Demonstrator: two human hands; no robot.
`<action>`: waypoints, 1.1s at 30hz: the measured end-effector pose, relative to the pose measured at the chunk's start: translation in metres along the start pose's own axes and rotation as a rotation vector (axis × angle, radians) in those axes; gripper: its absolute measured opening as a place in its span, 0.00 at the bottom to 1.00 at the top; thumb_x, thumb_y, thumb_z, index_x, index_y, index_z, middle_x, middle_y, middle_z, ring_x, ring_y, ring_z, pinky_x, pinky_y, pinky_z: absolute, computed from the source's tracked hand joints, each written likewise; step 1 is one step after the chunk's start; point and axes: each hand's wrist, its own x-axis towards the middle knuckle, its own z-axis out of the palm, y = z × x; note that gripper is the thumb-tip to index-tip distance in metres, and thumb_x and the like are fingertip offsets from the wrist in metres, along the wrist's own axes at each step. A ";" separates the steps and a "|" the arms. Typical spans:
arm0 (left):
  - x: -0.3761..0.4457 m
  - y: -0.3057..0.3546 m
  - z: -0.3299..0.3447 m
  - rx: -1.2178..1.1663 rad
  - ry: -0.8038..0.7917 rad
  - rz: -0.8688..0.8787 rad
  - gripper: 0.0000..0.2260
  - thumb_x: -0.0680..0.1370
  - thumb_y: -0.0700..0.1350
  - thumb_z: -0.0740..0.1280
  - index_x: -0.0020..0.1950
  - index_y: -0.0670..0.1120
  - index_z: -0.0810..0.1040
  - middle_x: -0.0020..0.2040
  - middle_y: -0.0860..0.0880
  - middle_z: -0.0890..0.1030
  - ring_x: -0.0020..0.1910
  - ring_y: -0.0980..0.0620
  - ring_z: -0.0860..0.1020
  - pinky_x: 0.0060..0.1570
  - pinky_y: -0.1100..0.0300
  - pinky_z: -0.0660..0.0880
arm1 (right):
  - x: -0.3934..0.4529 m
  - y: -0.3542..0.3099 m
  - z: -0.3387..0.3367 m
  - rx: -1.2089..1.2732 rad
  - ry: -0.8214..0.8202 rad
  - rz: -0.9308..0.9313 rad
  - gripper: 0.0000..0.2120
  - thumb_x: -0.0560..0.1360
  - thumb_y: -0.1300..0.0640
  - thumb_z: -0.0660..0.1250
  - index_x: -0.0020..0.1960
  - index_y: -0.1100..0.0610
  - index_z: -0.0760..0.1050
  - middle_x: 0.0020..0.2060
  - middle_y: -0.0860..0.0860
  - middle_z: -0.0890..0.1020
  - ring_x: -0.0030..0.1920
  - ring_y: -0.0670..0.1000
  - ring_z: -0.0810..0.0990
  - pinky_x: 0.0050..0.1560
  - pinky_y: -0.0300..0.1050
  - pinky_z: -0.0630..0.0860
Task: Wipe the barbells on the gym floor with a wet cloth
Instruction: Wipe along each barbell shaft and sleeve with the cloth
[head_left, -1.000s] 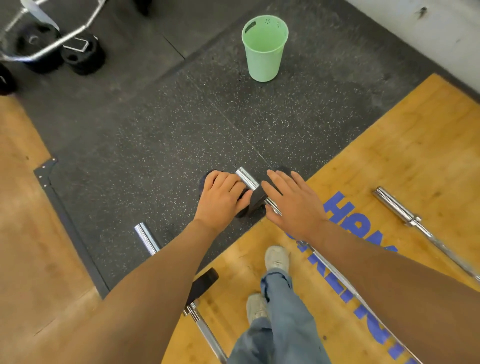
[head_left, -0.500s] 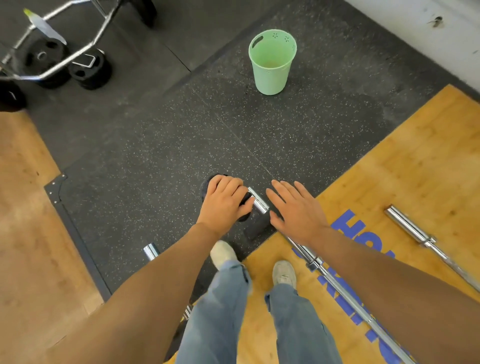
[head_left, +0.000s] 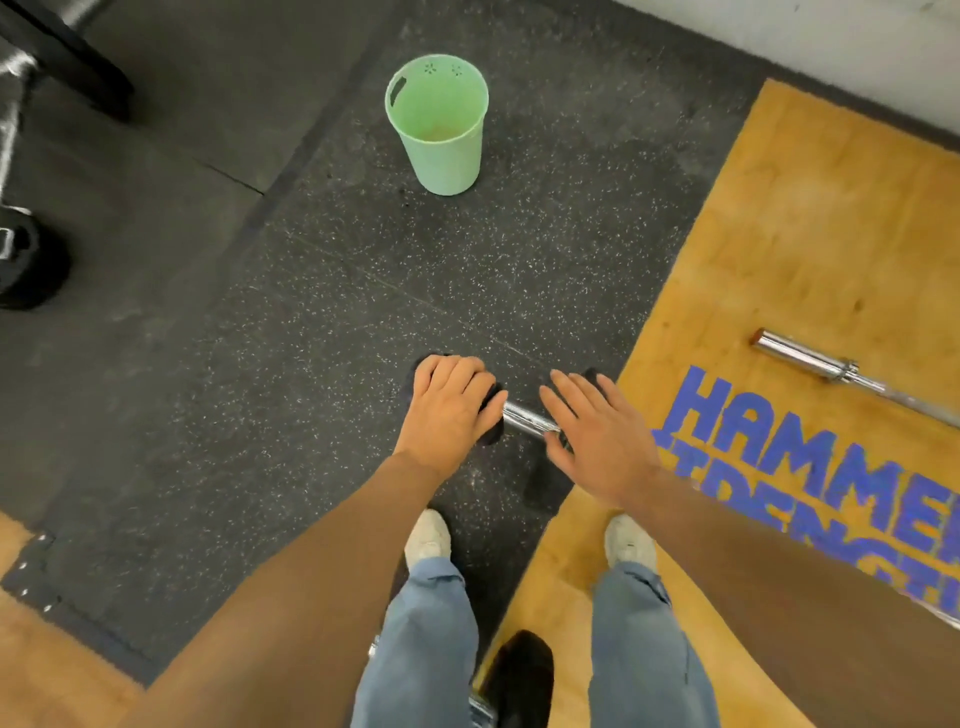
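Note:
A chrome barbell sleeve (head_left: 527, 418) lies on the speckled black rubber floor, showing only between my two hands. My left hand (head_left: 447, 410) grips a dark cloth (head_left: 492, 415) wrapped over the sleeve's end, fingers curled round it. On the bar just right of that, my right hand (head_left: 597, 436) rests with fingers straight and spread; the bar beyond it is hidden under my arm. A second barbell (head_left: 810, 358) lies on the wooden platform to the right.
A green plastic bucket (head_left: 441, 135) stands on the rubber ahead. Black weight plates (head_left: 26, 270) sit at the far left. The wooden platform (head_left: 805, 249) with blue lettering fills the right. My feet stand just behind the bar, with a third bar's end (head_left: 480, 712) between my legs.
My left hand has slid the cloth along the sleeve and covers its tip. My right hand has stayed flat on the bar. I have stepped closer, feet apart, and the view has swung.

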 end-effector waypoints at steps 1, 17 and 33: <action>-0.003 -0.005 0.004 -0.008 -0.012 0.039 0.15 0.81 0.51 0.59 0.46 0.43 0.80 0.47 0.47 0.80 0.49 0.47 0.75 0.60 0.51 0.64 | 0.000 -0.008 0.002 0.005 0.006 0.046 0.25 0.76 0.48 0.56 0.65 0.60 0.78 0.66 0.58 0.78 0.63 0.58 0.79 0.64 0.59 0.75; -0.045 -0.009 0.151 -0.041 -0.226 0.159 0.17 0.80 0.51 0.57 0.48 0.43 0.81 0.50 0.46 0.80 0.51 0.45 0.78 0.59 0.49 0.65 | -0.026 -0.016 0.135 -0.058 -0.014 0.442 0.28 0.78 0.48 0.52 0.68 0.61 0.76 0.67 0.60 0.77 0.65 0.61 0.77 0.70 0.57 0.60; -0.087 0.001 0.356 -0.143 -0.363 0.304 0.20 0.81 0.51 0.51 0.57 0.42 0.78 0.55 0.44 0.78 0.54 0.46 0.73 0.62 0.51 0.62 | -0.034 -0.027 0.263 0.027 0.384 0.598 0.26 0.79 0.53 0.62 0.74 0.62 0.69 0.76 0.57 0.66 0.78 0.58 0.60 0.79 0.54 0.52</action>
